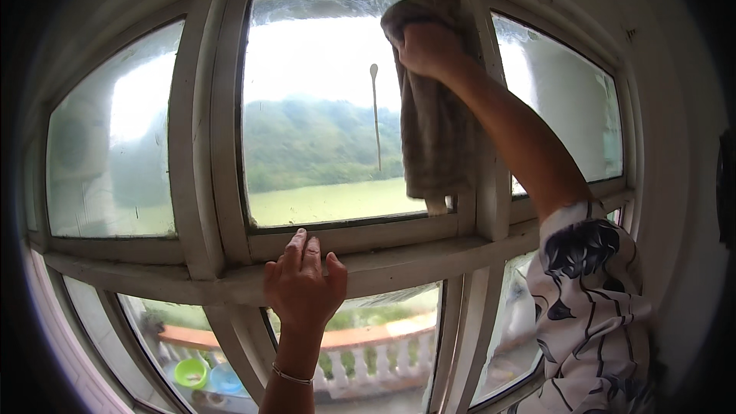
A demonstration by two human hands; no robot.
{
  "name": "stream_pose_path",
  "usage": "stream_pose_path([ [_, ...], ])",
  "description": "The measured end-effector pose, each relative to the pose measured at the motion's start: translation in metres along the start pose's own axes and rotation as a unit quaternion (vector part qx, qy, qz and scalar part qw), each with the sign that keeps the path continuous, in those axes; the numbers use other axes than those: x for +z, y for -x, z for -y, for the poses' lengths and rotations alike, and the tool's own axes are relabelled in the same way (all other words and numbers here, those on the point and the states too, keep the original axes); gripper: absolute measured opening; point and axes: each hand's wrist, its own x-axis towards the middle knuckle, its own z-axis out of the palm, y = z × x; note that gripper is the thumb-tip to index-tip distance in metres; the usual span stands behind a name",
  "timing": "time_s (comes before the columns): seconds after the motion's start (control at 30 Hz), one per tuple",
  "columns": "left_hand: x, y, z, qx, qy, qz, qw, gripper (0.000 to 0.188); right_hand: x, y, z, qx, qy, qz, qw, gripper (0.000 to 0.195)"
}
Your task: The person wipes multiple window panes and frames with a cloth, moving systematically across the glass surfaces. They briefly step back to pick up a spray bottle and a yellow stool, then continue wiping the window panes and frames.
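My right hand point(428, 49) grips a grey-brown cloth point(431, 138) at the upper right corner of the middle window pane point(322, 144). The cloth hangs down over the pane's right edge and part of the wooden frame. A long streak with a rounded top runs down the glass left of the cloth, and whitish smears cross the pane's top. My left hand point(306, 282) rests on the frame below this pane, fingers spread a little and pointing up, holding nothing. A thin bracelet circles the left wrist.
Side panes point(115, 144) flank the middle one, with upright posts point(204, 126) between. A horizontal rail point(391, 267) runs below, with lower panes under it. Beyond the glass are a balustrade point(368, 359), a green basin point(191, 374) and a blue basin point(226, 378). A dark object point(727, 184) is at the far right.
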Motion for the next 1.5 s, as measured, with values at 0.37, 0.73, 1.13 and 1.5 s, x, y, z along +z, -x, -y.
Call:
stream_pose_path([
  [0.37, -0.004, -0.005, 0.000, -0.016, 0.021, -0.003, 1.000, 0.020, -0.005, 0.121, -0.013, -0.248, -0.017, 0.041, 0.968, 0.016],
  [0.73, -0.002, 0.003, 0.002, -0.015, 0.029, -0.017, 0.999, 0.023, 0.010, -0.035, 0.036, 0.076, -0.033, -0.100, 0.991, 0.042],
  [1.13, -0.029, 0.030, 0.000, -0.040, 0.191, 0.001, 0.981, 0.014, 0.031, 0.202, 0.081, -0.407, -0.193, 0.132, 0.883, 0.036],
  [1.5, -0.140, 0.075, -0.063, -0.076, 0.127, 0.111, 0.983, 0.017, -0.083, 0.214, -0.031, -0.238, -0.116, -0.066, 0.962, 0.040],
])
